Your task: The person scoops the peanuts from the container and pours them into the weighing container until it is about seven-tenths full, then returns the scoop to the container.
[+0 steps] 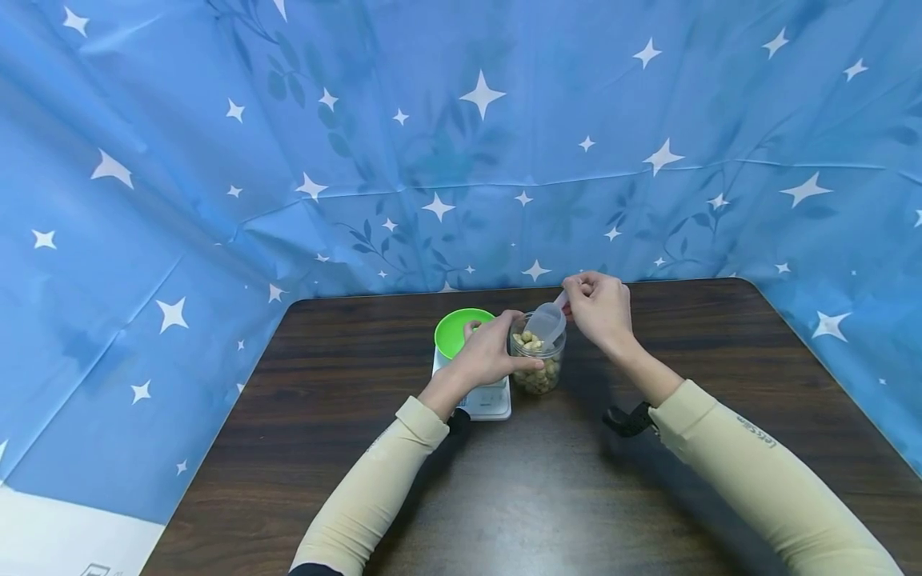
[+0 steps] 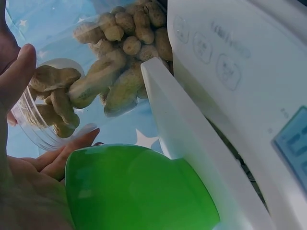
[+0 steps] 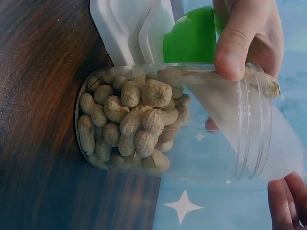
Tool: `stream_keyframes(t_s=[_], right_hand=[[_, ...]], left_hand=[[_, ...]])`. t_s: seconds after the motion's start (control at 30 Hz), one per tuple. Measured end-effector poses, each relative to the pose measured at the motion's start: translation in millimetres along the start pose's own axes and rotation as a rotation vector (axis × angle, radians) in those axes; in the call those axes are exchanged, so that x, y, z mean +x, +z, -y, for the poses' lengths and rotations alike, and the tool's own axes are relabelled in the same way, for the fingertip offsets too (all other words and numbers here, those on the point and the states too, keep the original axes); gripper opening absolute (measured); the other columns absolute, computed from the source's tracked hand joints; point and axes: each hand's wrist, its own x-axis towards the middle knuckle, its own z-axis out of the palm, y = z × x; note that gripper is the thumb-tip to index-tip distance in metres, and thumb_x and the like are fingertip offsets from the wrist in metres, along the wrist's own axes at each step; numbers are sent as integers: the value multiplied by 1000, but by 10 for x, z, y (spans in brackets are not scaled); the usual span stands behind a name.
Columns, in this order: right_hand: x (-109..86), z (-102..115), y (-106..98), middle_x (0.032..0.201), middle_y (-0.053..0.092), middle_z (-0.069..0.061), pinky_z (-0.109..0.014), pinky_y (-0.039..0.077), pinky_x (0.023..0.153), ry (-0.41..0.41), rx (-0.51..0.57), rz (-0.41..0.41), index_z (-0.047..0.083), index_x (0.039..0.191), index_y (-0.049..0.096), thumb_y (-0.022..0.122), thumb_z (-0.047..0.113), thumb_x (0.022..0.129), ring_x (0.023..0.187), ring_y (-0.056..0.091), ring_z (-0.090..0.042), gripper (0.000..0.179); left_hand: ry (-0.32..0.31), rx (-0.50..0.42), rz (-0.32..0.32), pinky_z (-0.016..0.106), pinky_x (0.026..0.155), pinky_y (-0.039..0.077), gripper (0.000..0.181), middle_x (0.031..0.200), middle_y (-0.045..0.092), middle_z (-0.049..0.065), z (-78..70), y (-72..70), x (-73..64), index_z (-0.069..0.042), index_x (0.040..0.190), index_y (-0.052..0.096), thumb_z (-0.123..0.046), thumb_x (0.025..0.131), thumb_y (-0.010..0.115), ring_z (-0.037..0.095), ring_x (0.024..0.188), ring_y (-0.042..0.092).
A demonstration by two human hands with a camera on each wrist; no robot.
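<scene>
My left hand (image 1: 491, 350) grips a clear plastic jar (image 1: 542, 378) near its rim, thumb on the near side. The jar stands on the table, partly filled with unshelled peanuts (image 3: 134, 120). With my right hand (image 1: 603, 310) I pinch the handle of a translucent white scoop (image 1: 547, 322). Its bowl dips at a slant into the jar's mouth, and several peanuts (image 2: 55, 100) lie near the rim in the left wrist view. Left of the jar, a green bowl (image 1: 448, 334) sits on a white kitchen scale (image 1: 493, 406), partly hidden behind my left hand.
The dark wooden table (image 1: 533, 488) extends around the jar and scale. Behind it hangs a blue curtain (image 1: 403, 152) with white stars. A black wrist strap (image 1: 628, 419) hangs below my right sleeve.
</scene>
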Motion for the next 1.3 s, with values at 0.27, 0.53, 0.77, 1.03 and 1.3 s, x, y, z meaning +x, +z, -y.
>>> stream_keyframes(t_s=[0.27, 0.53, 0.77, 1.03, 1.3], right_hand=[[63, 2, -63, 74, 74, -15, -26, 56, 53, 33, 46, -29, -5, 98, 75, 54, 16, 103, 64, 74, -26, 30], [80, -8, -74, 79, 74, -18, -26, 57, 56, 42, 95, 18, -8, 104, 73, 54, 16, 104, 62, 72, -17, 31], [52, -44, -40, 80, 75, -17, -27, 57, 56, 20, 74, 46, -5, 105, 73, 55, 21, 106, 62, 71, -15, 32], [5, -35, -12, 75, 74, -15, -23, 56, 53, -17, 48, -47, -6, 105, 74, 55, 18, 105, 66, 74, -32, 30], [14, -21, 43, 62, 69, -10, -19, 44, 42, -187, -83, -135, -5, 93, 75, 56, 15, 104, 45, 63, -20, 30]], left_hand=[[12, -6, -11, 61, 111, 22, 86, 143, 59, 1, 3, 3, 4, -12, 149, 47, -54, 84, 83, 18, 126, 58], [3, -5, -7, 60, 111, 22, 86, 142, 60, 0, 5, -10, -2, -12, 150, 47, -55, 84, 82, 17, 125, 58], [7, -14, -3, 61, 112, 21, 86, 141, 60, 1, 8, -10, 1, -12, 150, 47, -54, 84, 82, 18, 125, 58], [2, -16, -1, 61, 112, 21, 87, 140, 60, 0, 11, -18, -3, -12, 149, 47, -56, 83, 82, 16, 125, 58], [11, -9, -11, 62, 111, 22, 86, 134, 63, 0, 12, -2, -1, -11, 149, 47, -54, 83, 83, 17, 121, 59]])
